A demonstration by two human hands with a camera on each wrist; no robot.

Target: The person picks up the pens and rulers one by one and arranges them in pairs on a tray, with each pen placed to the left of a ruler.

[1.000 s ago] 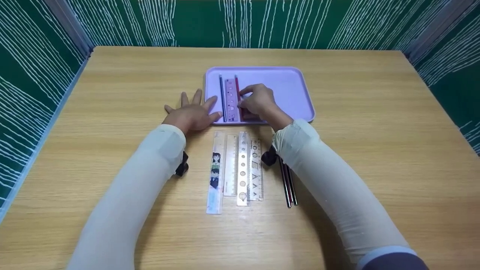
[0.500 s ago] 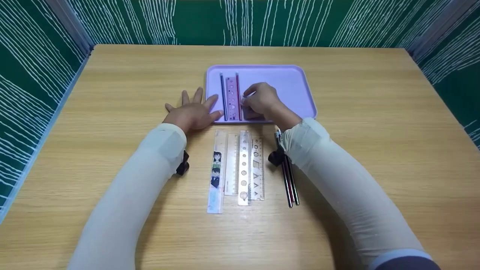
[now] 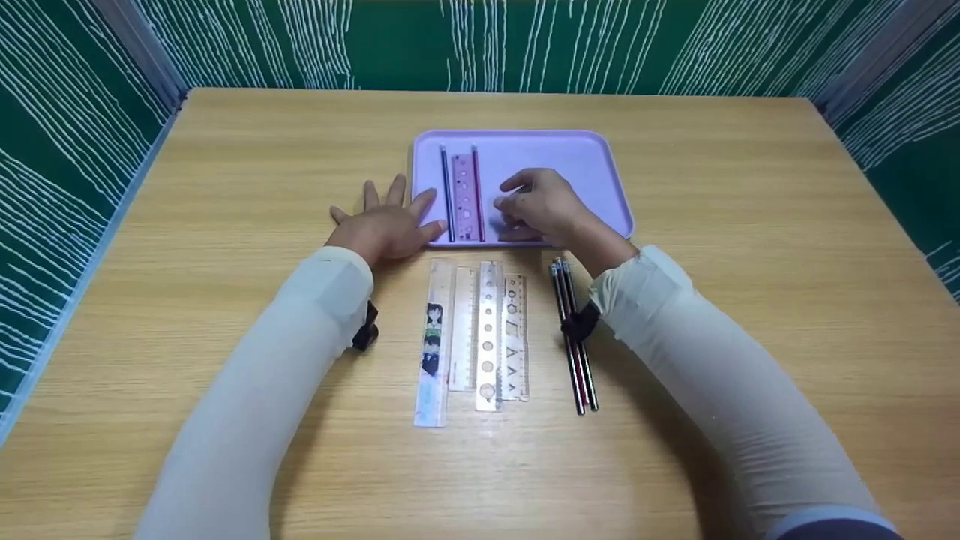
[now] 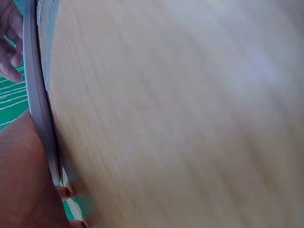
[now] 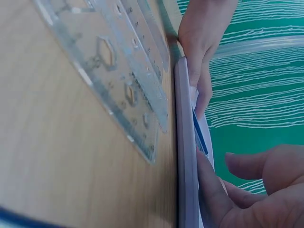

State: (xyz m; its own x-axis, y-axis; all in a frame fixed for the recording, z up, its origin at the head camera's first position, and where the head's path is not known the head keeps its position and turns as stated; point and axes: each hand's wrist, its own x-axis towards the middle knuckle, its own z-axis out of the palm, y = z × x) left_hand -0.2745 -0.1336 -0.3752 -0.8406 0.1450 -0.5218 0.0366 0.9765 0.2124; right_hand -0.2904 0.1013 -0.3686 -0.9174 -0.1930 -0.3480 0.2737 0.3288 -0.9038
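A purple tray holds a blue pencil, a pink ruler and a red pencil, lying side by side on its left part. My left hand is spread at the tray's left front corner, thumb over the rim close to the blue pencil. Just right of the red pencil, over the tray, is my right hand; its fingers are loosely bent, with a gap between thumb and index finger and nothing held. In the right wrist view those fingers reach over the tray's wall.
In front of the tray lie several clear rulers side by side, one with cartoon figures. Right of them is a bundle of dark pencils, partly under the right wrist's black camera. Green walls with white streaks border the wooden table.
My right hand has let go of the red pencil and drawn back to the right, its fingers loosening. The left hand has stayed put.
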